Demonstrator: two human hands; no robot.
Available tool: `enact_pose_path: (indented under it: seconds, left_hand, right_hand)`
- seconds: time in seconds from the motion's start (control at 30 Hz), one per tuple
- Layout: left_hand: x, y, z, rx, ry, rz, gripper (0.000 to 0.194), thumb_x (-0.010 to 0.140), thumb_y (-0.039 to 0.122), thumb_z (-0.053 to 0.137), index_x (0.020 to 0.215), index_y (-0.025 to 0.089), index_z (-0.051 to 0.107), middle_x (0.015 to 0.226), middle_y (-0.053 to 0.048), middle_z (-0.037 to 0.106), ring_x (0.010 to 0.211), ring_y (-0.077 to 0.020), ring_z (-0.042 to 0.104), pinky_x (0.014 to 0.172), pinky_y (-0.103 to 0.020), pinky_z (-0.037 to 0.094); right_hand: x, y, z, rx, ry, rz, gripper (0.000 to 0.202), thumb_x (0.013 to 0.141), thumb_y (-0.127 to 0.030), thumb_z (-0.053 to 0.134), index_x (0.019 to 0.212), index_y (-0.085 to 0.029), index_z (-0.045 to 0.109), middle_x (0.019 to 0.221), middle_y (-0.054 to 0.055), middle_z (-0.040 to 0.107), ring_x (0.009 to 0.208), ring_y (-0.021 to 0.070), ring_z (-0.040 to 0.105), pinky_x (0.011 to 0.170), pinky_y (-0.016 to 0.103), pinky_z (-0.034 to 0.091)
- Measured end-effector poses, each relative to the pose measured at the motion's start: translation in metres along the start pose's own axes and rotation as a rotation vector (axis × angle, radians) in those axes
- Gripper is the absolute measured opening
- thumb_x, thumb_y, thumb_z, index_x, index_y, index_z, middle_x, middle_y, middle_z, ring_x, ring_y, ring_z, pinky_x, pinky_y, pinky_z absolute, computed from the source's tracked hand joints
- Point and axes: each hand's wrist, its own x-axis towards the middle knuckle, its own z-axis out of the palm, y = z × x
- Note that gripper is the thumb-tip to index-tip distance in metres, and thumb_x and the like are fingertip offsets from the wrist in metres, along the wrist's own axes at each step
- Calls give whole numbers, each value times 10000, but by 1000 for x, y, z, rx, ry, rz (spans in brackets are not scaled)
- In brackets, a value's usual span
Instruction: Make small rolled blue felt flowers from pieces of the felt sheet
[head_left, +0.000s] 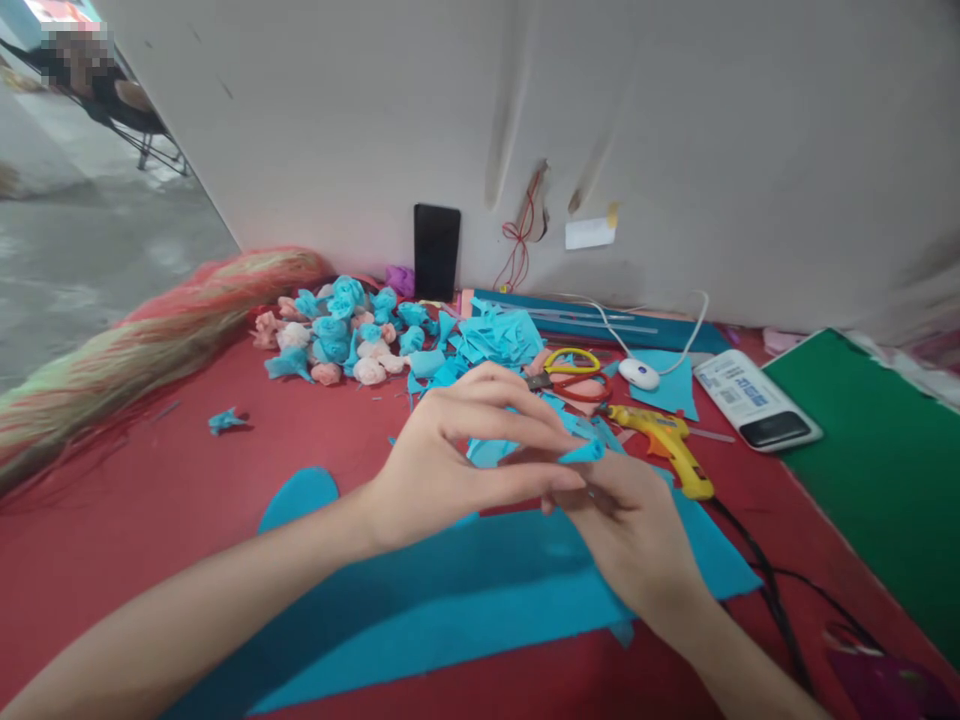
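Observation:
Between my two hands, above the table, is a small rolled piece of blue crepe paper [585, 453] with a curled end. My left hand [465, 450] comes over from the left and pinches this roll between thumb and fingers. My right hand [630, 520] meets it from the lower right, its bent fingers closed in at the roll and partly hidden behind the left hand. Below both hands lies a long strip of blue crepe paper [450, 600]. Cut blue paper pieces [495, 335] are heaped just beyond.
Blue and pink paper roses [330, 340] are piled at back left; one blue flower [225, 421] lies apart. Scissors [574, 375], a yellow glue gun [667, 440] with a black cord, a white device [757, 400] and a green board [862, 480] occupy the right. A phone [436, 252] leans on the wall.

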Motion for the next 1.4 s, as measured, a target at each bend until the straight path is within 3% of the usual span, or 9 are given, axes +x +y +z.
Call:
enact_pose_path:
  seconds: [0.2, 0.37, 0.57, 0.7, 0.87, 1.03, 1.13, 1.23, 1.4]
  left_hand:
    - [0, -2, -4, 166, -30, 222, 68, 739, 188, 673, 679, 167, 696, 711, -48, 709, 694, -145, 575, 782, -344, 459]
    - [-2, -3, -8, 303, -58, 268, 42, 748, 282, 668, 716, 255, 666, 730, 51, 716, 787, -133, 589, 950, -352, 406]
    - [0, 3, -7, 370, -56, 371, 30, 737, 203, 670, 707, 210, 665, 702, 31, 713, 752, -131, 581, 979, -377, 387]
    - [3, 6, -8, 422, -98, 423, 20, 725, 214, 657, 710, 225, 666, 678, 37, 720, 698, -140, 584, 958, -386, 416]
    - [2, 7, -9, 375, -93, 402, 11, 730, 249, 669, 727, 240, 675, 678, 21, 722, 709, -149, 598, 871, -315, 470]
    - [1, 7, -10, 299, -82, 368, 87, 766, 237, 640, 700, 210, 690, 684, -2, 724, 703, -152, 580, 939, -379, 422]
    - [1, 7, -10, 247, -78, 308, 93, 765, 232, 647, 690, 202, 695, 686, -17, 716, 712, -156, 579, 939, -397, 408]
    - [0, 6, -9, 193, -80, 258, 81, 748, 241, 668, 694, 188, 697, 698, -24, 707, 729, -153, 582, 944, -393, 391]
    - [-2, 5, -7, 122, -93, 227, 124, 750, 244, 661, 670, 156, 695, 677, -37, 697, 730, -149, 577, 989, -429, 332]
  right_hand:
    - [-2, 6, 1, -67, -21, -97, 257, 865, -96, 451, 743, -219, 641, 734, -10, 646, 638, 125, 605, 585, 197, 478]
    - [-2, 7, 1, -98, 12, -204, 209, 882, -133, 470, 825, -227, 648, 760, -12, 654, 706, 127, 629, 612, 181, 497]
    - [-4, 6, -1, -139, 26, -297, 224, 829, -53, 481, 827, -203, 647, 898, 20, 673, 843, 116, 633, 734, 162, 498]
    - [-5, 7, 0, -164, 34, -310, 198, 857, -97, 473, 779, -166, 641, 924, 72, 665, 864, 125, 627, 736, 177, 500]
    - [-6, 3, 0, -218, 52, -326, 206, 875, -107, 465, 789, -166, 643, 915, 69, 663, 830, 120, 629, 699, 175, 502]
    - [-8, -7, -6, -276, 165, -300, 138, 823, -68, 537, 876, -159, 628, 906, 41, 645, 833, 116, 613, 742, 172, 503]
    - [-11, -16, -13, -215, 231, -263, 188, 789, -24, 561, 866, -187, 615, 818, -4, 592, 734, 90, 571, 648, 168, 498]
    - [-12, -23, -19, -72, 181, -278, 181, 789, -20, 564, 858, -176, 624, 770, -15, 545, 668, 75, 530, 568, 169, 473]
    - [-12, -27, -21, -31, 102, -296, 240, 763, 40, 582, 900, -150, 635, 789, -16, 534, 662, 55, 520, 578, 140, 472]
